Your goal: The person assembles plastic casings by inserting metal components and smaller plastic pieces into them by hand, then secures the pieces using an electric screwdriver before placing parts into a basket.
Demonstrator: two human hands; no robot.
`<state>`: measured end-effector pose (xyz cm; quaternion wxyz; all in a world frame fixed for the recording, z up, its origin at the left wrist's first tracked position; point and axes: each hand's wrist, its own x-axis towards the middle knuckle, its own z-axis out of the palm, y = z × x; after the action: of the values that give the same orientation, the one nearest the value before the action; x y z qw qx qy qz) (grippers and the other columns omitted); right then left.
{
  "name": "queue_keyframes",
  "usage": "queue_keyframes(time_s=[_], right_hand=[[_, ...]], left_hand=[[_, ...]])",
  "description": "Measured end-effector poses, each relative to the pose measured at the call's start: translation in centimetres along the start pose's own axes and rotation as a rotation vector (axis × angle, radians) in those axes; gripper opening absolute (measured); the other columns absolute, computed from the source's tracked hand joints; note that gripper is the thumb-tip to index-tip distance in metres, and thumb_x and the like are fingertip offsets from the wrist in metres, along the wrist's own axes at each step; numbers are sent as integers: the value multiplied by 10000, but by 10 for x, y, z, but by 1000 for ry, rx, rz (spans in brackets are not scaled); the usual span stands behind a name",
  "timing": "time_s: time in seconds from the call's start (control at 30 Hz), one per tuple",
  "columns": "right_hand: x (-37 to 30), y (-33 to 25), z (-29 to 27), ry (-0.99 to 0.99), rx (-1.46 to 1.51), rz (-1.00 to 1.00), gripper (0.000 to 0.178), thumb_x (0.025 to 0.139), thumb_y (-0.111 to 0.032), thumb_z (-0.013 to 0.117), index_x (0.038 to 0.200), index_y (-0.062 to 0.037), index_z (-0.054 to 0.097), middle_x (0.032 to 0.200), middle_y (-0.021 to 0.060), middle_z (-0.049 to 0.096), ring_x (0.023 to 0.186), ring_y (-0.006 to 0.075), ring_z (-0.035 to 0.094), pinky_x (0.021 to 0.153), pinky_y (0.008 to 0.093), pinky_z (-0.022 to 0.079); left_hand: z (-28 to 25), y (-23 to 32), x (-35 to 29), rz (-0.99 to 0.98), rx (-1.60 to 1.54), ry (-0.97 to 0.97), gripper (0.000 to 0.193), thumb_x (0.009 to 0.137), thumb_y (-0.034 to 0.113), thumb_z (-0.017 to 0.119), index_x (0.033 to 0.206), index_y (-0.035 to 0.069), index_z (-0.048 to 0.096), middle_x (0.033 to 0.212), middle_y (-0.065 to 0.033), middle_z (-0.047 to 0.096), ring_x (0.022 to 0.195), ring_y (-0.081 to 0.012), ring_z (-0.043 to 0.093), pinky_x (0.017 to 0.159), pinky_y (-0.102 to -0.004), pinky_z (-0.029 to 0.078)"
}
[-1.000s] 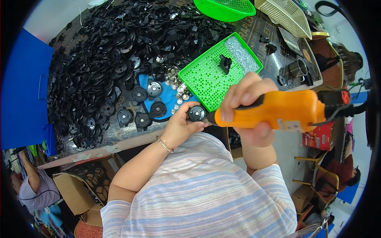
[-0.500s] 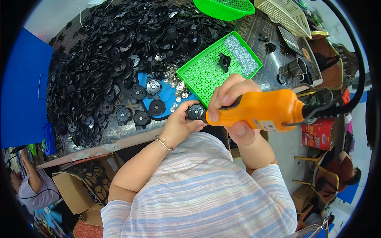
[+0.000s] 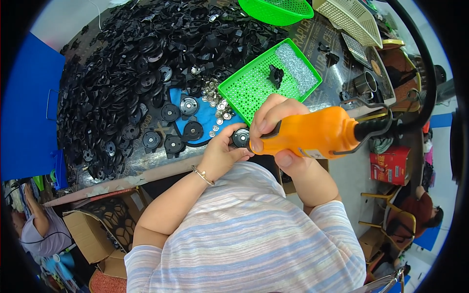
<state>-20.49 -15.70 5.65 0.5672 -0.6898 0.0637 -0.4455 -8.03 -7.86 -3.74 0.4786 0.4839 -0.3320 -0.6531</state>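
At frame centre, the right hand [image 3: 276, 117], gripping an orange power screwdriver [image 3: 312, 134], has brought its tip down onto the round black part [image 3: 241, 137] pinched in the left hand [image 3: 222, 154]; fastening appears underway.

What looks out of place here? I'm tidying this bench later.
Small silver washers lie spilled loose across the blue mat beside the green tray, not in it. One black part sits alone in that tray, apart from the big black pile.
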Motion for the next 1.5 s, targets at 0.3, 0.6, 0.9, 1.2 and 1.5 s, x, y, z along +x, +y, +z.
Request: queue_keyframes(time_s=[0.3,0.6,0.9,1.2,1.5], right_hand=[[16,-17,-19,-32,365,-98,458,773,-395,638,909,-6,438,827,103,434,577,172,514,506,257,454],[-4,-9,-38,170,407,-82,439,785,-360,611,941,1,417,844,117,418,570,175,489,497,260,443],[9,-4,-26,108,412,-78,435,786,-349,614,939,6,414,849,118,417,582,172,495,510,259,451],[2,-3,-29,126,399,-81,421,793,-341,600,942,5,414,859,121,419,593,175,500,520,264,454],[0,-9,-35,280,251,-190,434,793,-361,602,956,-2,422,858,119,424,597,182,498,519,269,452]], left_hand=[[2,2,-13,-29,-13,40,465,776,-104,552,1182,59,395,982,-61,536,777,-152,622,679,-229,526],[-60,54,-93,670,1008,470,277,716,81,662,966,38,553,982,-134,539,897,-287,544,744,-340,463],[-127,29,-121,343,1052,911,380,701,138,680,1040,39,540,934,-120,509,803,-263,536,685,-319,451],[-134,38,-98,196,1161,814,358,763,334,633,986,57,592,904,-134,517,838,-315,522,722,-376,440],[-125,36,-84,138,1354,911,321,670,319,706,888,94,637,1018,-109,508,969,-304,474,785,-410,394]])
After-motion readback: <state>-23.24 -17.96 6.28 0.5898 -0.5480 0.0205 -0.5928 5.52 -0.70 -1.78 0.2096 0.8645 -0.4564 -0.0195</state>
